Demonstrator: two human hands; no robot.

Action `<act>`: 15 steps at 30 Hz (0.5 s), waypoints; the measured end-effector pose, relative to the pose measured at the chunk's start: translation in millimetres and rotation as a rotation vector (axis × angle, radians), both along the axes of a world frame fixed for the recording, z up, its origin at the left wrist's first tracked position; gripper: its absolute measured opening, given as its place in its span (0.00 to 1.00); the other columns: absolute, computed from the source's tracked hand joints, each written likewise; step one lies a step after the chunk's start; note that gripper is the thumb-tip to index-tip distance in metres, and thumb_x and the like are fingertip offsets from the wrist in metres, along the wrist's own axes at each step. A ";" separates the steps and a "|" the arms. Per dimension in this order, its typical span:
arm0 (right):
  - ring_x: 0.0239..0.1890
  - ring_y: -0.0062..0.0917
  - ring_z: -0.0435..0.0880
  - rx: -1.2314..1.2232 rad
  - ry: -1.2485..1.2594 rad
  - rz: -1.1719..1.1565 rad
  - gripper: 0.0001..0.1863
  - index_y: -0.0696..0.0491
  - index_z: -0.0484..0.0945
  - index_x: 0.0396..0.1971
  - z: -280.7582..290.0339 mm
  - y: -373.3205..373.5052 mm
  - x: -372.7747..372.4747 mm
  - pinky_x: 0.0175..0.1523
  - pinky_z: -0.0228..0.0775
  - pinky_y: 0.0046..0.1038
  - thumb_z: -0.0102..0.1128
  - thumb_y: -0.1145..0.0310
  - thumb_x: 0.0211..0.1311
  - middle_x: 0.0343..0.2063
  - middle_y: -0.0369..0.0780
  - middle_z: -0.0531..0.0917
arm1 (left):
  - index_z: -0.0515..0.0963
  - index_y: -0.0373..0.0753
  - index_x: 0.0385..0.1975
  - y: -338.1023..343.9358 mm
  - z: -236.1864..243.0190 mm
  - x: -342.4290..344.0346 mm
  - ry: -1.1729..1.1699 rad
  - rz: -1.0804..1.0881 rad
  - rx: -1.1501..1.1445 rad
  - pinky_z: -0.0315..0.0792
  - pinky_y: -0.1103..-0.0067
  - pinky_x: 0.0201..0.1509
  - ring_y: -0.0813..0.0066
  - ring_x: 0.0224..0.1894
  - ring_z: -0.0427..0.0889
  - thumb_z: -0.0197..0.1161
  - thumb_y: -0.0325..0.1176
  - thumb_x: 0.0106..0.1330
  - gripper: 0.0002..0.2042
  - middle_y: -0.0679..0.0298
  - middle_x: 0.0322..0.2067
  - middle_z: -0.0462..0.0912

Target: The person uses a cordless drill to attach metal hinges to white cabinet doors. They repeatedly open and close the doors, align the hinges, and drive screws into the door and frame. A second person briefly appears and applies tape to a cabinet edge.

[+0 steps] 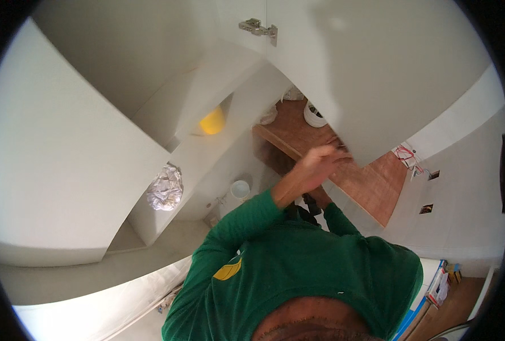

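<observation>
My left hand (319, 165) reaches forward over a brown wooden board (372, 184). Its fingers are smeared by motion and lie near the lower corner of a white cabinet door (400, 74); whether they touch it I cannot tell. Lower down, partly covered by my left arm, my right hand (319, 197) is closed round a dark tool (311, 206), of which only a part shows. A metal hinge (258, 27) sits at the top between the door and the cabinet.
Another white door (65, 153) stands at the left. Inside the cabinet are a yellow container (212, 120) and a crumpled plastic bag (165, 188). A white bucket (315, 115) stands on the board; a smaller one (240, 189) is lower. Loose wires (406, 153) stick out at the right wall.
</observation>
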State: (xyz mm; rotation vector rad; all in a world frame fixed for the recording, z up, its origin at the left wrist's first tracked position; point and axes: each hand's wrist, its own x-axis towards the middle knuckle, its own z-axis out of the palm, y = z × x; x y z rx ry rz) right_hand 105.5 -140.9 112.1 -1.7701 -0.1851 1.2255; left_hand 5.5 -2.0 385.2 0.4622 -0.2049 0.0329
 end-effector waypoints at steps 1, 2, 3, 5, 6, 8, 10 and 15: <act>0.31 0.33 0.85 -0.001 -0.002 -0.006 0.18 0.55 0.85 0.42 -3.0 0.0 -3.0 0.39 0.77 0.40 0.78 0.58 0.59 0.31 0.41 0.87 | 0.62 0.37 0.75 6.6 2.3 -23.1 -0.003 0.024 0.015 0.59 0.62 0.78 0.65 0.68 0.72 0.60 0.28 0.68 0.33 0.59 0.69 0.71; 0.31 0.33 0.85 -0.003 0.001 -0.008 0.18 0.55 0.85 0.42 -5.4 -0.8 -5.2 0.39 0.77 0.40 0.78 0.58 0.59 0.31 0.41 0.87 | 0.63 0.36 0.74 12.7 3.7 -44.4 -0.005 0.050 0.029 0.59 0.62 0.78 0.65 0.68 0.72 0.60 0.28 0.67 0.33 0.59 0.69 0.72; 0.30 0.33 0.84 -0.012 -0.006 -0.017 0.18 0.55 0.85 0.41 -9.3 -3.4 -8.0 0.38 0.77 0.40 0.78 0.58 0.59 0.31 0.41 0.87 | 0.63 0.36 0.74 18.8 -0.1 -60.9 -0.016 0.078 0.042 0.61 0.62 0.77 0.65 0.68 0.72 0.60 0.27 0.65 0.34 0.58 0.68 0.73; 0.30 0.32 0.84 -0.016 -0.006 -0.020 0.17 0.55 0.85 0.41 -10.6 2.5 -16.7 0.38 0.77 0.40 0.78 0.59 0.60 0.30 0.41 0.87 | 0.64 0.35 0.74 35.5 -14.9 -96.9 -0.026 0.169 0.075 0.65 0.63 0.75 0.65 0.67 0.74 0.60 0.25 0.63 0.35 0.58 0.68 0.74; 0.29 0.30 0.83 -0.006 -0.013 -0.035 0.15 0.54 0.84 0.39 -10.1 5.5 -21.3 0.35 0.76 0.39 0.78 0.61 0.60 0.28 0.39 0.85 | 0.63 0.35 0.75 45.9 -30.0 -107.2 -0.071 0.227 0.134 0.71 0.64 0.69 0.64 0.65 0.76 0.62 0.29 0.69 0.33 0.58 0.66 0.76; 0.26 0.25 0.80 0.019 -0.019 -0.056 0.11 0.53 0.83 0.36 -4.3 16.9 -34.3 0.30 0.74 0.36 0.77 0.65 0.60 0.24 0.36 0.82 | 0.62 0.35 0.75 54.0 -21.7 -138.6 -0.023 0.444 0.274 0.74 0.64 0.67 0.64 0.64 0.77 0.65 0.33 0.72 0.33 0.59 0.65 0.76; 0.25 0.25 0.80 0.031 0.003 -0.059 0.12 0.53 0.83 0.36 -13.4 25.0 -39.9 0.29 0.74 0.36 0.77 0.65 0.61 0.25 0.37 0.82 | 0.64 0.33 0.74 63.8 -23.5 -158.8 0.025 0.610 0.340 0.74 0.63 0.67 0.63 0.64 0.78 0.68 0.42 0.74 0.34 0.59 0.64 0.77; 0.27 0.25 0.81 -0.008 0.060 -0.033 0.10 0.54 0.82 0.35 -31.4 45.3 -58.5 0.31 0.74 0.35 0.74 0.66 0.63 0.27 0.38 0.83 | 0.80 0.29 0.57 86.0 -18.1 -175.9 0.220 1.008 0.428 0.79 0.69 0.57 0.68 0.47 0.87 0.66 0.41 0.77 0.20 0.56 0.45 0.87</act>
